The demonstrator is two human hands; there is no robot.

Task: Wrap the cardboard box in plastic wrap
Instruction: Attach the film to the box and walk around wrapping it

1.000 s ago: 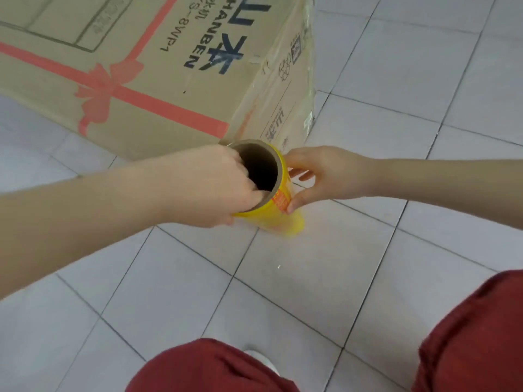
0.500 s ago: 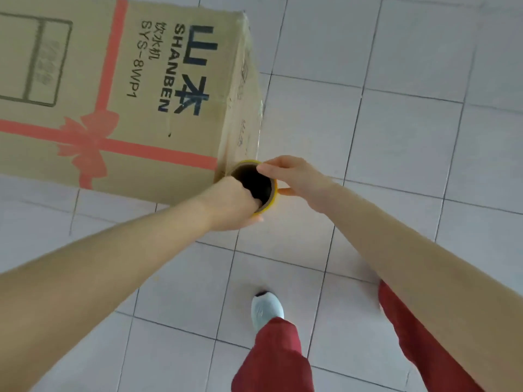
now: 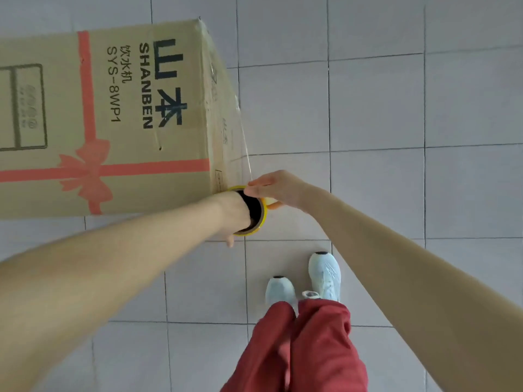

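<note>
The roll [image 3: 261, 223] has come round to the cardboard box's [image 3: 127, 108] near corner, with film [image 3: 240, 159] stretched across its end. The left hand [image 3: 236, 215] grips the core and the right hand [image 3: 276, 188] clasps the rim; another side likely follows.

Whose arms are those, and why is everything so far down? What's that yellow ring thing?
No machine here, just a person. A camera worn on their head looks down, so you see their own arms, red trousers and pale shoes on the tiled floor. A big cardboard box sits on that floor. The yellow ring is a roll of plastic wrap, seen from its end. The left hand has fingers tucked inside the hollow middle, and the right hand holds the rim. A clear sheet of wrap stretches from the roll along the box's side.
</note>
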